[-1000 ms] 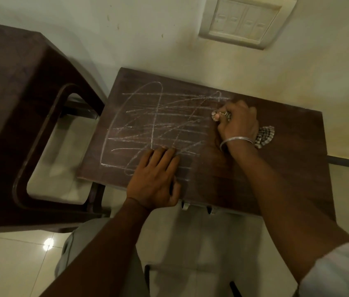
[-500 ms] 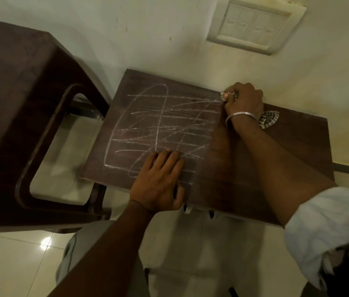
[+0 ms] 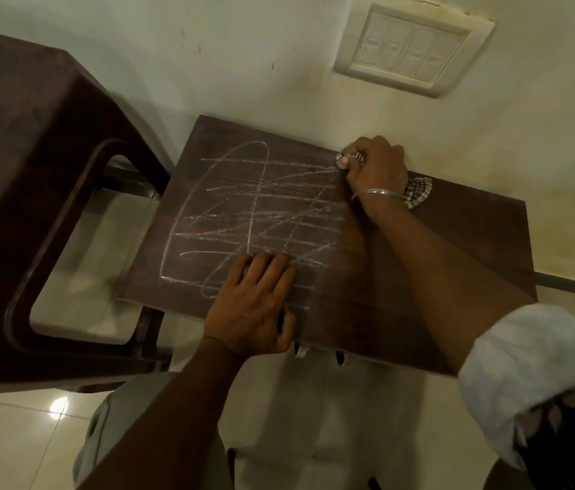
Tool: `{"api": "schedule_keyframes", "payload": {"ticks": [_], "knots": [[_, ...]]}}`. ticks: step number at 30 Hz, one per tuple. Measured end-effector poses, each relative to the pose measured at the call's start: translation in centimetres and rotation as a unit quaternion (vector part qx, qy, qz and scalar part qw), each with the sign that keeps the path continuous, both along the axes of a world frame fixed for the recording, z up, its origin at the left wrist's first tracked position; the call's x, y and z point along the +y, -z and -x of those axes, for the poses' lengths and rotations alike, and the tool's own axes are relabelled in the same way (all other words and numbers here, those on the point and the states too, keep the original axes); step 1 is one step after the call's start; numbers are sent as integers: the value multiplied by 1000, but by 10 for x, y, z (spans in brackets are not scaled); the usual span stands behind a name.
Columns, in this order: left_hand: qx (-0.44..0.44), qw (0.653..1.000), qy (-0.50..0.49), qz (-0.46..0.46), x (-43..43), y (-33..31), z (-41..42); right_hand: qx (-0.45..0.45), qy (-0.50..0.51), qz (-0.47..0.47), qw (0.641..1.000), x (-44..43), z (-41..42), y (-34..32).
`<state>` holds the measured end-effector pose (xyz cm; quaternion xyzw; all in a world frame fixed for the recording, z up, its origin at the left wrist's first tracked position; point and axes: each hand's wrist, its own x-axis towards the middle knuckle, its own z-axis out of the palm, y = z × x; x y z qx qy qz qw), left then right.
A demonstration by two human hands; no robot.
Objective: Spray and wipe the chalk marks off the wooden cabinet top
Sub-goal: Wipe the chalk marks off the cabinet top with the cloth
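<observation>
Covering cabinet top (image 3: 438, 277), chalk marks (image 3: 254, 213), cream wall (image 3: 279, 47)

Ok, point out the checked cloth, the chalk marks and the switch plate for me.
checked cloth (image 3: 419, 190): head view, the bunch showing past the wrist.
chalk marks (image 3: 257, 206): head view, a long upright stroke.
switch plate (image 3: 411, 51): head view, its middle, on the wall.

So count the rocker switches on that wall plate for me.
4, in one row across the switch plate on the wall above the cabinet top: two in its left panel, two in its right. None appear hidden.
</observation>
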<state>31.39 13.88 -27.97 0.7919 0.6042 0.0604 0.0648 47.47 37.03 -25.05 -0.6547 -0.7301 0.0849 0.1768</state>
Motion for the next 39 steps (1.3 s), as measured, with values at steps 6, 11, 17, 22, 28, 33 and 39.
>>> {"api": "schedule_keyframes", "payload": {"ticks": [6, 11, 17, 22, 28, 33, 39], "knots": [[-1, 1000, -1, -6, -1, 3, 1, 11, -61, -12, 998, -68, -19, 8], [-8, 1000, -7, -11, 0, 0, -1, 11, -49, -7, 999, -52, -19, 5], [8, 1000, 0, -13, -1, 1, 1, -15, -40, 31, 999, 1, -1, -2], [17, 1000, 4, -5, -1, 1, 1, -5, -52, 13, 999, -62, -10, 2], [12, 1000, 0, 0, -1, 0, 1, -6, -90, 19, 996, -109, -16, 4], [16, 1000, 3, 5, -1, -3, 0, 16, -47, 55, 997, -71, -5, -3], [11, 1000, 3, -8, -1, -1, 0, 12, -61, 45, 997, -134, -7, -3]]}}
